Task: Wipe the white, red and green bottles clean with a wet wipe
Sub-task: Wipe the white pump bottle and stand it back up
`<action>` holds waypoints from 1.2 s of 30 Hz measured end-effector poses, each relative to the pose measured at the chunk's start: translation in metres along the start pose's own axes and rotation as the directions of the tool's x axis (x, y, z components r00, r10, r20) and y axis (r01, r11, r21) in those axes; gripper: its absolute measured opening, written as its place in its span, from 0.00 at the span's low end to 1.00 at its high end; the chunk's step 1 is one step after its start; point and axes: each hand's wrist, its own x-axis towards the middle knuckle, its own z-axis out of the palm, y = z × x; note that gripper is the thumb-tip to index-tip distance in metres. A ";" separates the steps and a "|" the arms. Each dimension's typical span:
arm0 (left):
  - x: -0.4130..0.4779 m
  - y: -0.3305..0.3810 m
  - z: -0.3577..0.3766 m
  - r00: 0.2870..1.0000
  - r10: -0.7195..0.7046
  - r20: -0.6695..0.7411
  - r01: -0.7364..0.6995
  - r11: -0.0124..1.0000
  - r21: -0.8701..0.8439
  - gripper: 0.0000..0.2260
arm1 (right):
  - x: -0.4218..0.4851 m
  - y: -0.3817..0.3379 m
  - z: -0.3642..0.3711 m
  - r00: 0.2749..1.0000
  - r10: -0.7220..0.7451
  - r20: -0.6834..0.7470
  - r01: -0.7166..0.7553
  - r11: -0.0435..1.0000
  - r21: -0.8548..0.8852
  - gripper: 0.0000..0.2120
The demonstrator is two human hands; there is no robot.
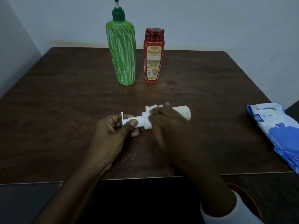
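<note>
So, biggest risk imo: the white bottle (182, 112) is lying sideways low over the table (64, 94), and the only thing steadying its nozzle end is a pinch on the pump head (125, 118). Pump necks swivel and push in. If the rubbing gets too firm, the bottle could twist out of that pinch, or the pump could get pressed and spit product onto the wood.

Also the wet wipe (149, 109) is bunched up at the shoulder, so the far end of the body prob gets missed unless it's spread out and moved along.

Green bottle (123, 57) and red bottle (152, 62) stand upright side by side at the back, well apart from the hands, so not much chance of knocking them atm. The wipes pack (278, 135) sits right at the table's right edge, and an elbow bump could send it off.

Hands: left hand (111, 131) is curled, thumb + fingers pinching the pump head/neck. Right hand (168, 126) is wrapped over the bottle's shoulder w/ the wipe under the fingers. It's blurry there tbh, so can't tell how tight that grip is.
</note>
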 end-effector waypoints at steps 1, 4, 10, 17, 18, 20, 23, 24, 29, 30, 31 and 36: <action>0.000 0.000 0.000 1.000 -0.012 -0.004 0.012 1.000 -0.008 0.06 | 0.001 -0.002 0.003 0.999 -0.037 0.007 0.037 0.999 0.009 0.09; 0.002 -0.001 -0.001 1.000 -0.030 -0.004 0.029 0.999 -0.027 0.07 | 0.005 0.014 -0.009 0.997 0.072 0.011 -0.073 0.997 0.030 0.08; 0.004 -0.004 -0.001 1.000 -0.027 -0.015 0.027 0.999 -0.020 0.06 | 0.010 0.066 -0.037 0.970 0.239 0.041 -0.239 0.971 -0.010 0.11; 0.005 -0.006 -0.002 0.999 -0.023 -0.023 0.023 1.000 -0.012 0.06 | 0.003 0.086 -0.043 0.978 0.201 0.051 -0.202 0.979 0.001 0.09; 0.006 -0.006 -0.003 1.000 -0.025 -0.018 0.025 1.000 -0.012 0.06 | 0.001 0.087 -0.042 0.978 0.204 0.050 -0.205 0.979 0.006 0.09; 0.007 -0.004 -0.003 0.999 -0.039 -0.007 0.039 0.999 -0.026 0.08 | -0.002 0.088 -0.039 0.976 0.207 0.059 -0.209 0.978 0.015 0.09; 0.009 -0.002 -0.004 0.998 -0.061 0.011 0.061 0.997 -0.054 0.09 | -0.005 0.085 -0.035 0.988 0.154 0.032 -0.154 0.988 0.005 0.08; 0.009 -0.001 -0.004 0.998 -0.065 0.016 0.066 0.996 -0.060 0.09 | -0.006 0.083 -0.034 0.994 0.113 0.008 -0.113 0.994 0.003 0.08; 0.010 0.001 -0.004 0.997 -0.070 0.031 0.072 0.995 -0.074 0.15 | -0.006 0.069 -0.015 0.993 -0.076 -0.087 0.075 0.997 -0.019 0.05; 0.010 0.002 -0.004 0.997 -0.069 0.033 0.071 0.995 -0.075 0.16 | -0.006 0.065 -0.010 0.990 -0.101 -0.095 0.099 0.995 -0.023 0.07; 0.010 0.002 -0.004 0.997 -0.067 0.034 0.070 0.995 -0.076 0.16 | -0.005 0.063 -0.005 0.989 -0.111 -0.101 0.108 0.994 -0.030 0.08; 0.011 -0.001 -0.005 0.997 -0.072 0.023 0.074 0.994 -0.076 0.13 | 0.001 0.069 -0.011 0.986 0.031 -0.163 -0.035 0.999 -0.021 0.11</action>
